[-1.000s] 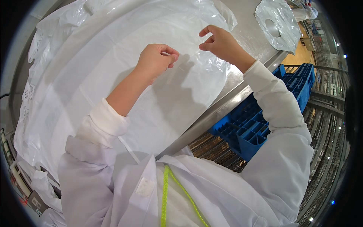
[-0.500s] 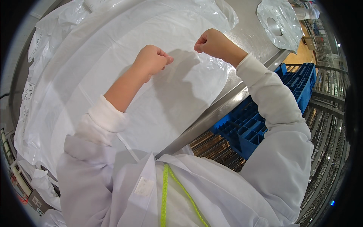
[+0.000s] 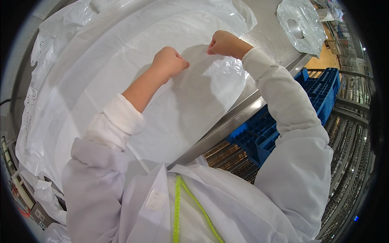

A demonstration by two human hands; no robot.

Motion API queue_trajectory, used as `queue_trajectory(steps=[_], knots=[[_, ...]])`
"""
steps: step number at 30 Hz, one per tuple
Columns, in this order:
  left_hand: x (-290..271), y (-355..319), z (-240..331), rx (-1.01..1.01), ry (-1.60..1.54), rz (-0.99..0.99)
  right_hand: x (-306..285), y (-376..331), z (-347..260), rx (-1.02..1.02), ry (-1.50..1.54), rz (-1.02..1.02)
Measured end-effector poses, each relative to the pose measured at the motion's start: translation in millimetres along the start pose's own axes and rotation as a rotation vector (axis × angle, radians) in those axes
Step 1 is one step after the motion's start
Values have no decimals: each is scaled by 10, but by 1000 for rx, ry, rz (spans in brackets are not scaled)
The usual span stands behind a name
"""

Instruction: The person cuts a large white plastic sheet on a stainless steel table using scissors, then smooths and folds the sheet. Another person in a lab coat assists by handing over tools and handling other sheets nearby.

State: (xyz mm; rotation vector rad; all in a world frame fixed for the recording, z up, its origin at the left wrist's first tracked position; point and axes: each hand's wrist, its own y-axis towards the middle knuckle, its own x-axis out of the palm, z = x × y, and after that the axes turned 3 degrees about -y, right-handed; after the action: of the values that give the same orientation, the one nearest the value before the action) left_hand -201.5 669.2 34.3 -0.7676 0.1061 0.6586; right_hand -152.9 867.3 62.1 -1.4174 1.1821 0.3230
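Observation:
A large white plastic sheet (image 3: pixel 133 85), translucent and creased, lies spread over a metal table. Above its middle, my left hand (image 3: pixel 168 65) is closed, with thumb and fingers pressed together. A short way to the right and slightly farther off, my right hand (image 3: pixel 224 43) is closed in a similar pinch. The fingers hide whatever is between them, so I cannot make out if they grip the sheet. Shadows of both hands fall on the sheet between and below them. Glossy wrinkles show in the plastic just below my right hand.
The metal table (image 3: pixel 271 40) has its edge running diagonally on the right. A clear plastic piece with a round hole (image 3: pixel 283 14) lies at the far right. Beyond the edge are a blue plastic pallet (image 3: pixel 320 91) and metal racking (image 3: pixel 344 150). Bunched plastic (image 3: pixel 40 65) lines the left.
My left hand has shifted slightly to the right and away from me. My right hand stays nearly in place while its wrist and forearm swing a little left. Both stay closed.

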Motion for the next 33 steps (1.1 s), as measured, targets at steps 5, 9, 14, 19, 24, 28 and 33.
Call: queue_trajectory(steps=[5, 9, 14, 19, 24, 28, 33], knots=[[42, 12, -21, 64, 41, 44, 81, 55, 29, -5, 26, -8], [54, 17, -28, 57, 50, 58, 118, 55, 36, -28, 4, 32], [55, 17, -25, 58, 92, 78, 121, 40, 10, -25, -16, 60], [60, -6, 9, 57, 120, 87, 149, 60, 39, -64, -34, 97], [61, -9, 9, 108, 218, 98, 167, 45, 25, -68, -15, 134], [136, -2, -34, 161, 247, 185, 192, 11, 19, -64, -5, 172], [179, -9, -85, 226, 366, 227, 269, -5, 14, -60, -5, 212]])
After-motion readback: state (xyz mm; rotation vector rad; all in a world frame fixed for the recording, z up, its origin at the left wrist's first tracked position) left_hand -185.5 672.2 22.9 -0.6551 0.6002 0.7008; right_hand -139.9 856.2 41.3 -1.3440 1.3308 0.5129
